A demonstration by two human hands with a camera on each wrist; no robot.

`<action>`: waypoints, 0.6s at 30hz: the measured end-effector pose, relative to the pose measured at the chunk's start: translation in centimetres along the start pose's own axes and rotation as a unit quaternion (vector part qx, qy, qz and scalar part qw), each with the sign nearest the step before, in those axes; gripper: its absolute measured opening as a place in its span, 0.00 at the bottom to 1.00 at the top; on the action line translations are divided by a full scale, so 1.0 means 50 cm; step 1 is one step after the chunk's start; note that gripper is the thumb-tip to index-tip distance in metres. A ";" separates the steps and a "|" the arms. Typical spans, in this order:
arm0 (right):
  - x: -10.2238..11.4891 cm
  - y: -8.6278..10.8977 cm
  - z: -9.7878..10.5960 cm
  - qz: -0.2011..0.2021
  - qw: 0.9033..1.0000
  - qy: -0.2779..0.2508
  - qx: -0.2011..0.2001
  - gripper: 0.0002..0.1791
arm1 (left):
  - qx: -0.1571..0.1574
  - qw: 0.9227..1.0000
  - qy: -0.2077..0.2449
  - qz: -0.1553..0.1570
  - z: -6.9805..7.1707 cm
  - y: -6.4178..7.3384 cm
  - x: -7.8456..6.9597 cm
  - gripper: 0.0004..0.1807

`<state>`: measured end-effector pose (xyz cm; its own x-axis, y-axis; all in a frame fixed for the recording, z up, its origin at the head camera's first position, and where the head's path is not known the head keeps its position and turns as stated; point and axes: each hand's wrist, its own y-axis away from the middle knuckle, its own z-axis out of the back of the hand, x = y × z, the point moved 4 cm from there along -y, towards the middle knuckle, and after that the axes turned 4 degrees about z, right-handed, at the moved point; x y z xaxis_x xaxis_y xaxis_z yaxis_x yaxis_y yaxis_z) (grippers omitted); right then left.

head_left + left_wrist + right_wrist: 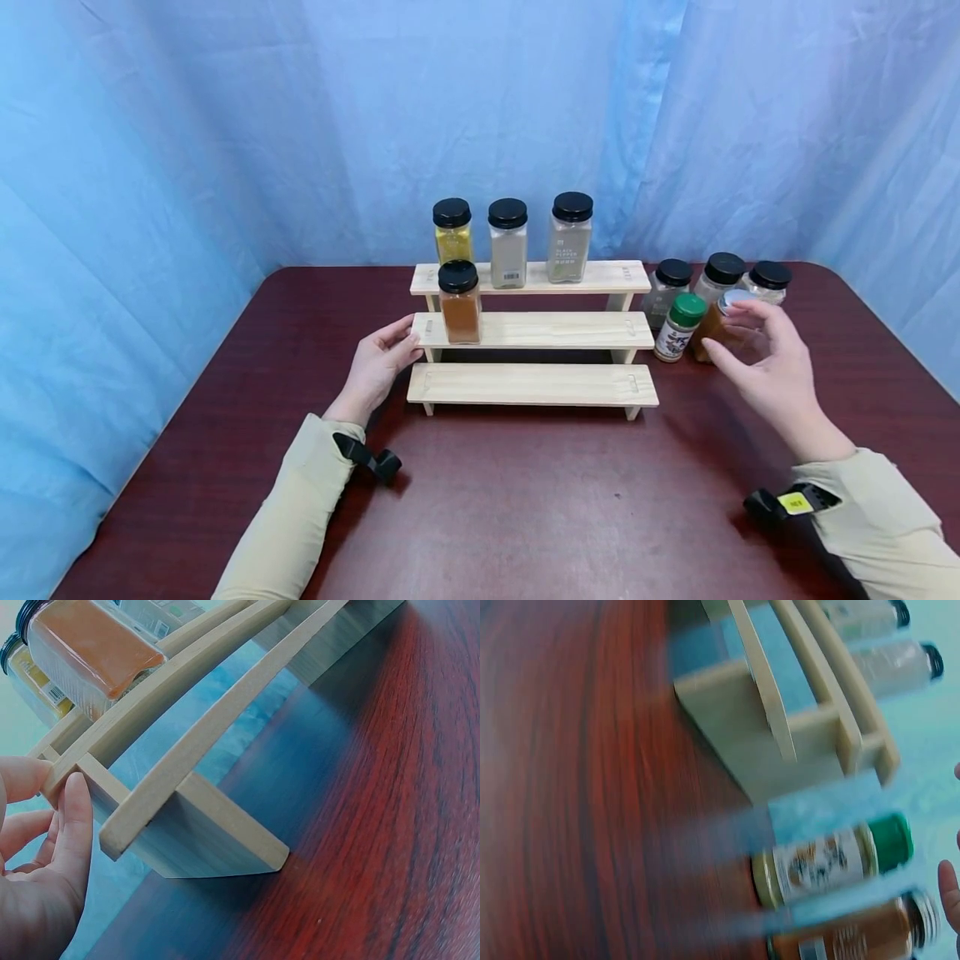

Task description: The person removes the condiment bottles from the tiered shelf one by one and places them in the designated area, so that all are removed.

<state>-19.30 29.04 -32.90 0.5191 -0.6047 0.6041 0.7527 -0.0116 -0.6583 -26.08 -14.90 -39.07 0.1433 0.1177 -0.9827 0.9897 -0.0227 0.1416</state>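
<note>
Rack (562, 329) pinched at L end; R hand (780, 379) wide by silver-lidded brown jar (862, 930)

Clock centred on rack, head view. Blue, creased curtain (450, 100) wraps the space from approx. 9 thru 12 to 3. Table (525, 500): dark red-brown wood grain, rounded far corners, pale sheen & a tiny dark fleck (617, 496) twd 5–6.

At 8–9, L hand (377, 364): fingers & thumb narrow, pinching the end of the rack's mid tier. Black strap (360, 454) on its sleeved wrist.

Rack: pale wood, 3 tiers, standing on table. Orange-brown jar (460, 315), black lid, on mid tier at 10; L–R on top tier: yellow jar (453, 247) at 11, grey jar w/ barcode (508, 254) just shy of 12, black pepper jar (567, 254) at 12–1.

Cluster on table approx. 2–3, just beside rack's R end: grey black-lidded jar (660, 300), green-lidded shaker (673, 340), the silver-lidded one, then two more black-lidded jars (767, 287) behind.

At 3–4, R hand: fingers & thumb curved, wide apart, nothing gripped, right by silver lid; contact can't be told in head view. Strap w/ yellow sticker (795, 503) on that wrist.
</note>
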 end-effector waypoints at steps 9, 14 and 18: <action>0.061 -0.007 -0.086 0.038 0.995 -0.084 0.036 0.28 | 0.000 1.000 0.012 -0.003 0.002 0.001 0.000 0.27; 0.087 -0.015 -0.130 0.044 0.990 -0.117 0.062 0.28 | 0.002 1.000 0.016 -0.004 0.000 -0.001 0.002 0.26; 0.104 -0.019 -0.167 0.038 0.986 -0.129 0.097 0.28 | 0.003 1.000 0.017 -0.006 0.000 -0.001 0.003 0.26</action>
<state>-20.69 19.26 -32.86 0.6445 -0.3747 0.6664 0.7575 0.1943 -0.6233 -26.13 -14.90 -39.23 0.1315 0.1519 -0.9796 0.9913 -0.0261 0.1290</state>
